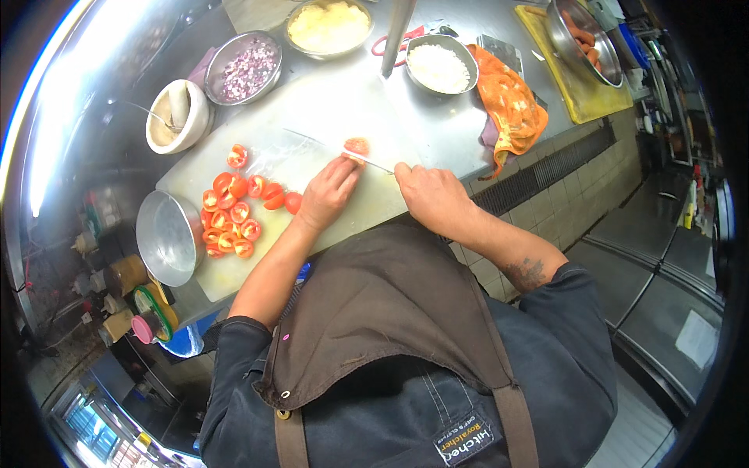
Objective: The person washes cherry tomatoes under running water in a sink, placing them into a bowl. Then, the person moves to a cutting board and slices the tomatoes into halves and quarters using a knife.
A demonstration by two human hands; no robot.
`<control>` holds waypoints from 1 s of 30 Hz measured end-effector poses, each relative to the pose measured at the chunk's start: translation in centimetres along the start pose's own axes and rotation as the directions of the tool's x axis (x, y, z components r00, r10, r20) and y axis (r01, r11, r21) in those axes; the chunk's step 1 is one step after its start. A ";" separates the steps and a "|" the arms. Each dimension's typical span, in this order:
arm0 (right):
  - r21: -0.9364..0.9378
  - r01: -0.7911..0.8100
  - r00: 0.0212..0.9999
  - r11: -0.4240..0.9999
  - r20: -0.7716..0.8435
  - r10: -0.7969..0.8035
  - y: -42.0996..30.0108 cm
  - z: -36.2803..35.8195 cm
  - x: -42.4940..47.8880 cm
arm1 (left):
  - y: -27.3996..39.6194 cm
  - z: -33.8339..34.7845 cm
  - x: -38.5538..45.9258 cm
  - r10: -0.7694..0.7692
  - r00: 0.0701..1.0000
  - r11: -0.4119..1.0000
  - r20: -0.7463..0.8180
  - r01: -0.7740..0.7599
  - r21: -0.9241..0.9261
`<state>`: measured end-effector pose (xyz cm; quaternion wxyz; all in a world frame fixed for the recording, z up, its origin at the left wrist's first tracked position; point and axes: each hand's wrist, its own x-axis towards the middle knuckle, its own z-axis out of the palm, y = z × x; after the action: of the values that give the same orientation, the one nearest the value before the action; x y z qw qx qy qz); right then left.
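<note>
My right hand (436, 196) grips a knife, its handle mostly hidden in the fist. The thin blade (374, 164) points left across a cut tomato piece (357, 145) on the white cutting board (357, 213). My left hand (330, 193) holds that piece by its near side with bunched fingertips, close to the blade. Left of this hand lie several halved tomatoes (225, 219), many with the cut face up. One tomato piece (293, 202) sits right beside my left wrist. A metal bowl (167, 237) stands at the board's left edge.
Behind the board are a mortar with pestle (178, 117), a bowl of chopped red onion (248, 67), a bowl of yellow food (329, 26) and a bowl of white chopped food (440, 64). A metal post (399, 38), red-handled scissors (380, 47), an orange cloth (509, 105) and a carrot bowl (585, 44) stand farther right.
</note>
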<state>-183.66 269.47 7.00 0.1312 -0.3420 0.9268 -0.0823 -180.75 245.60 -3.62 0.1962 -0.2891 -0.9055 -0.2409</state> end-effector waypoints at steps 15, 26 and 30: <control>0.026 -0.044 0.998 0.999 -0.052 0.045 -0.5 3.2 0.0 | 0.2 -0.1 0.0 -0.029 0.998 0.999 0.047 0.031 -0.031; 0.012 -0.097 0.989 0.995 0.110 0.095 -1.9 -0.7 -1.3 | 0.1 -0.1 -0.6 -0.055 0.997 0.997 0.056 0.057 -0.042; 0.060 -0.052 0.999 0.997 -0.015 0.053 -1.3 3.4 -0.6 | 0.5 -0.5 -0.2 -0.066 0.995 0.995 0.069 0.071 -0.073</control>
<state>-181.47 268.68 4.20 0.1359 -0.3130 0.9336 -0.1093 -180.20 245.57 -3.19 0.1465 -0.2730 -0.9111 -0.2717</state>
